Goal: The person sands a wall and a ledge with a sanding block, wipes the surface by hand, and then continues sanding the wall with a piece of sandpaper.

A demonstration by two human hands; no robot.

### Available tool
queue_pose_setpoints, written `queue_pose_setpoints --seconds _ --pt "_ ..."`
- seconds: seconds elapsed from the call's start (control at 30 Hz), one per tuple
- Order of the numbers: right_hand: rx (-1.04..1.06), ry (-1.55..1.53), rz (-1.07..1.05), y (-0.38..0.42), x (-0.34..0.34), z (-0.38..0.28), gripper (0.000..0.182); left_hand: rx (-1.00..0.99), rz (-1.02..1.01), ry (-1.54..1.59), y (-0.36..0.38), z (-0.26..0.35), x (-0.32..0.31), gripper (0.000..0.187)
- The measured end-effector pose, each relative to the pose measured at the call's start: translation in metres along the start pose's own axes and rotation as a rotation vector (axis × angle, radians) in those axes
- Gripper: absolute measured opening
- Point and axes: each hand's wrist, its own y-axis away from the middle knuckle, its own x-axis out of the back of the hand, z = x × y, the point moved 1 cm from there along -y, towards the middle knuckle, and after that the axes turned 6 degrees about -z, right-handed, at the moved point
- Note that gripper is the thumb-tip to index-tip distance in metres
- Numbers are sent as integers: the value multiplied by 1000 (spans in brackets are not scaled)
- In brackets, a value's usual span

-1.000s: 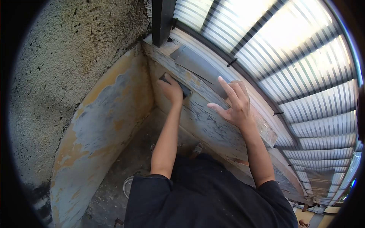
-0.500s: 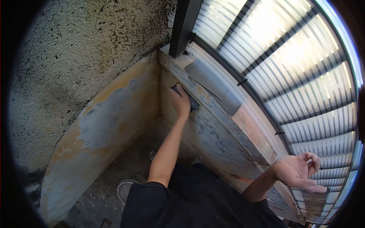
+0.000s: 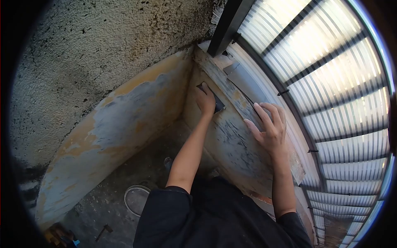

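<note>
My left hand [image 3: 205, 100] is wrapped round a dark flat block [image 3: 218, 103], pressed against the inner face of a low wall [image 3: 235, 142] near the corner. Grey smears and pale patches cover that face. To the right, my right hand [image 3: 271, 127] has its fingers spread, with the fingertips at the top ledge [image 3: 231, 93] of the same wall. Nothing shows in its grasp.
A rough textured wall [image 3: 95, 45] rises at upper left above a smeared curved panel [image 3: 124, 115]. A dark metal post [image 3: 229, 27] stands at the corner. Barred translucent panels [image 3: 343, 82] line the right. A round container [image 3: 137, 200] sits on the floor [image 3: 107, 206].
My right hand has swung up and left from the lower right to the ledge. The view has shifted, and my left hand still holds the block against the wall.
</note>
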Motion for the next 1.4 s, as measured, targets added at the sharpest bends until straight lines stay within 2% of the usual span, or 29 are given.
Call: queue_pose_setpoints --seconds 0.07,0.1,0.17,0.23,0.33,0.47,0.57,0.63,0.7,0.8,0.93,1.0,1.13,1.23,1.27,1.33,1.4 --pt "9 13 8 -1 -2 4 54 12 18 21 17 -6 -4 47" --pt "7 16 4 0 -4 5 54 32 11 29 43 -7 -12 46" --pt "-7 22 25 2 -6 9 55 -75 -15 61 110 -6 -23 44" --pt "-11 7 27 1 -6 11 56 -47 -122 91 164 4 -25 43" --pt "-36 -17 14 4 -6 11 57 -42 -81 115 138 21 -22 42" --pt "-49 -34 -7 5 -7 14 57 -20 -36 9 31 31 -3 43" --pt "-73 -59 -6 4 -5 13 57 -9 1 50 39 47 -1 43" --pt "-83 -64 9 4 -5 15 56 28 -43 102 84 35 -17 43" --pt "-88 -79 15 7 -6 13 56 -78 -78 144 147 28 -28 44" --pt "-117 -121 47 5 -5 13 55 -74 -140 160 177 37 -25 44" --pt "-100 -106 63 4 -4 14 52 -13 10 93 67 28 -14 46" --pt "-78 -97 57 5 -3 14 49 49 -27 -48 21 43 4 47" --pt "-51 -73 96 6 -5 18 50 24 -27 44 62 43 -9 46" --pt "-93 -112 89 6 -5 18 48 -48 -42 130 154 24 -34 46" --pt "-91 -112 87 7 -4 17 48 -46 -40 131 160 28 -28 46" --pt "-120 -134 96 8 -4 17 49 -21 -164 173 166 44 -20 46" --pt "-100 -124 100 7 -4 18 49 -145 -12 56 120 31 -23 46"
